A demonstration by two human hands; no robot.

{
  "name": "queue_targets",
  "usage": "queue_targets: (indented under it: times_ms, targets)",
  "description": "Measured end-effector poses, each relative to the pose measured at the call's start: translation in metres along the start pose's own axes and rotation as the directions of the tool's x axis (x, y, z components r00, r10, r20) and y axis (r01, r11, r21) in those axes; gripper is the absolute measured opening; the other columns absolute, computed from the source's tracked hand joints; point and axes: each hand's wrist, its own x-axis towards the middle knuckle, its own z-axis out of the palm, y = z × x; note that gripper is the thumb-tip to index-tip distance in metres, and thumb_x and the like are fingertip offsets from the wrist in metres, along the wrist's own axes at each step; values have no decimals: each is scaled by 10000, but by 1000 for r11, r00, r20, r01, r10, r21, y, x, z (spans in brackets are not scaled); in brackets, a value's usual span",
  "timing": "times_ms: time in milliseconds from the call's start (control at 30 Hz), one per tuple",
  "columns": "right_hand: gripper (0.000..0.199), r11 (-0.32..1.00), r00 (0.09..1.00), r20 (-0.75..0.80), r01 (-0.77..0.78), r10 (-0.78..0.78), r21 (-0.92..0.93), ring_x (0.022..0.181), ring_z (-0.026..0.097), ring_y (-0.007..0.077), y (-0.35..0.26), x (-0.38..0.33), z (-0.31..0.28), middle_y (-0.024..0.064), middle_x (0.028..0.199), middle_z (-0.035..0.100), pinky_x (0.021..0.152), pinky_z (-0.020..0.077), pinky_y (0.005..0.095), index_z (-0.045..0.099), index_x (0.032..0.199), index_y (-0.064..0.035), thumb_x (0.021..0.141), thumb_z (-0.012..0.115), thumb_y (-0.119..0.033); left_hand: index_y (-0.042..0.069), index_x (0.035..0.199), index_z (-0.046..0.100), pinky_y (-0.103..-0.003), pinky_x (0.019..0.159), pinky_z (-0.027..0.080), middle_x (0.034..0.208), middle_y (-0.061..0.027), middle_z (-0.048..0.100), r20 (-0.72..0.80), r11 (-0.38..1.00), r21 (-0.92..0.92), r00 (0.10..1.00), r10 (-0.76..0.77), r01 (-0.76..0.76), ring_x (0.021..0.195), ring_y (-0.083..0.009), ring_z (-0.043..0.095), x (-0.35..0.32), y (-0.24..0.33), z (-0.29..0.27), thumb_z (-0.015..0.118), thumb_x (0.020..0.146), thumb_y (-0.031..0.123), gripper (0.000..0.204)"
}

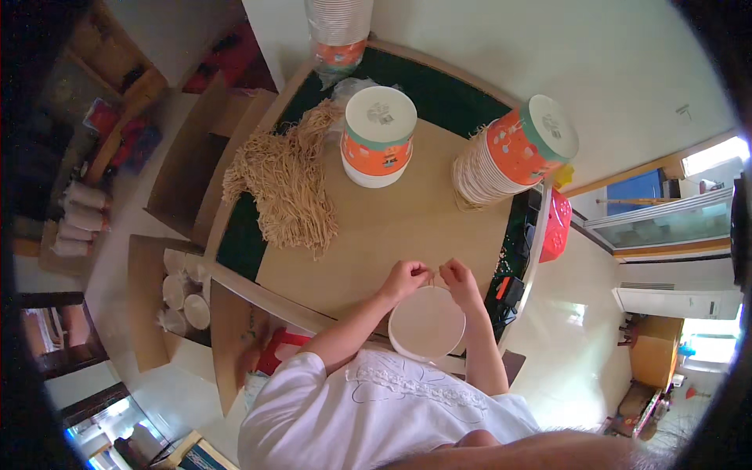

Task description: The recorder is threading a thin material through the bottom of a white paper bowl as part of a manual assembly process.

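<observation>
At the near edge of the table, a white paper bucket (pixel 427 323) rests close against my body, its pale round face toward me. My left hand (pixel 408 279) and my right hand (pixel 460 282) meet just beyond its far rim, fingers pinched. Between the fingertips a bit of thin beige string is faintly visible; most of it is hidden. A large loose bundle of beige strings (pixel 294 184) spreads over the left of the table. Farther off stands a short stack of upside-down orange and white paper buckets (pixel 379 157).
A taller, tilted bucket stack (pixel 513 149) with strings hanging along it is at the right. A plastic-wrapped stack (pixel 338 31) stands at the far left corner. A black and orange device (pixel 511 291) lies by the right edge. Left on the floor, an open carton (pixel 145 301) holds white rolls.
</observation>
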Motion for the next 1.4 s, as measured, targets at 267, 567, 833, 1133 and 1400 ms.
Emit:
queue_targets:
  times_ms: [267, 567, 833, 1133, 1400]
  targets:
    - [65, 970, 978, -162, 95, -134, -226, 619, 499, 79, -1, -9, 8, 26, 662, 554, 564, 404, 219, 561, 782, -6, 817, 561, -60, 145, 796, 672, -297, 577, 459, 698, -23, 536, 156, 790, 350, 863, 480, -503, 629, -155, 562, -3, 18, -26, 599, 733, 63, 126]
    - [74, 953, 965, -184, 130, -185, -274, 643, 548, 96, -4, -12, 11, 54, 688, 601, 597, 442, 234, 595, 825, 4, 803, 595, -67, 148, 772, 650, -350, 599, 465, 735, -42, 532, 286, 640, 603, 878, 384, -476, 658, -218, 562, -1, 25, -18, 641, 716, 150, 56]
    - [85, 944, 974, -187, 61, -127, -324, 625, 551, 110, -2, -14, 11, 64, 687, 614, 594, 447, 255, 615, 807, -3, 775, 630, -81, 42, 798, 614, -216, 507, 404, 696, 18, 578, 219, 945, -286, 971, -100, 162, 573, -50, 488, 7, -8, -13, 593, 807, 131, 93]
    - [83, 888, 923, -216, 213, -320, -407, 652, 581, 194, -20, -26, 25, 96, 732, 608, 605, 458, 288, 633, 827, -24, 748, 619, -45, 70, 806, 622, -195, 476, 354, 647, 37, 549, 248, 821, -426, 922, -298, 380, 531, -58, 467, 4, -5, -11, 576, 824, 177, 118]
    - [82, 732, 859, -108, 353, -501, -583, 710, 574, 252, -18, -34, 20, 108, 784, 588, 654, 440, 328, 641, 824, -45, 756, 595, -45, 64, 868, 642, -197, 493, 368, 661, 36, 565, 199, 885, -332, 941, -273, 327, 538, -59, 471, -3, 13, -12, 597, 800, 131, 106]
